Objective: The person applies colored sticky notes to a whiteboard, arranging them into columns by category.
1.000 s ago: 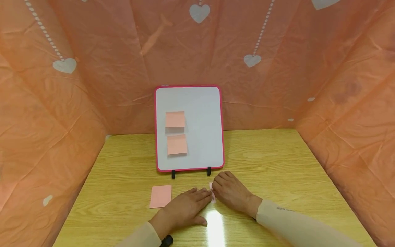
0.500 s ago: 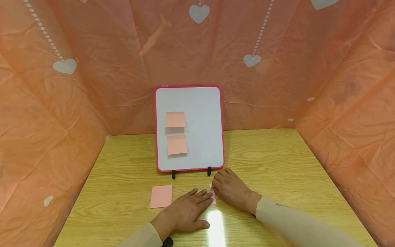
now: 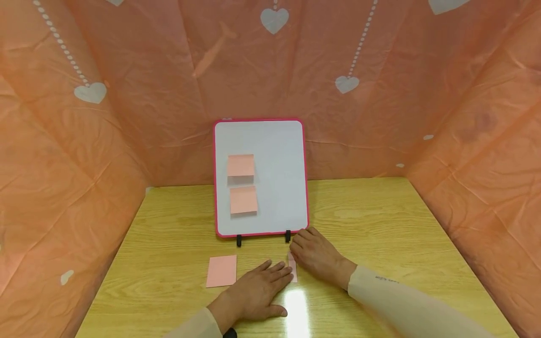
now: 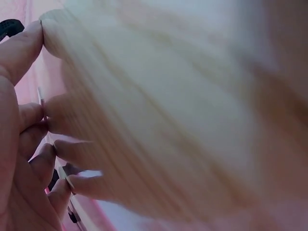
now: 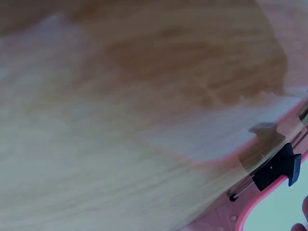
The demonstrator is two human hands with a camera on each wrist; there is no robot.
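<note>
My left hand (image 3: 258,291) lies flat on the table with fingers spread. Its fingertips reach the left edge of a pink sticky note (image 3: 293,273). From the other side my right hand (image 3: 317,256) pinches this note near its far end with curled fingers. Only a narrow pink strip shows between the hands; the right hand hides the rest. Another pink sticky note (image 3: 221,271), square and flat, lies left of the left hand. In the left wrist view the fingers (image 4: 41,163) touch the glossy tabletop, which mirrors them.
A pink-framed whiteboard (image 3: 279,155) stands upright on black feet (image 3: 239,241) behind the hands. Two pink notes, an upper one (image 3: 241,165) and a lower one (image 3: 243,199), stick to its left half. Orange sheeting (image 3: 169,94) with white hearts encloses the wooden table (image 3: 372,211).
The right hand has shifted slightly toward the whiteboard, uncovering more of the strip's near part. The left hand stays pressed down, its thumb a little farther right.
</note>
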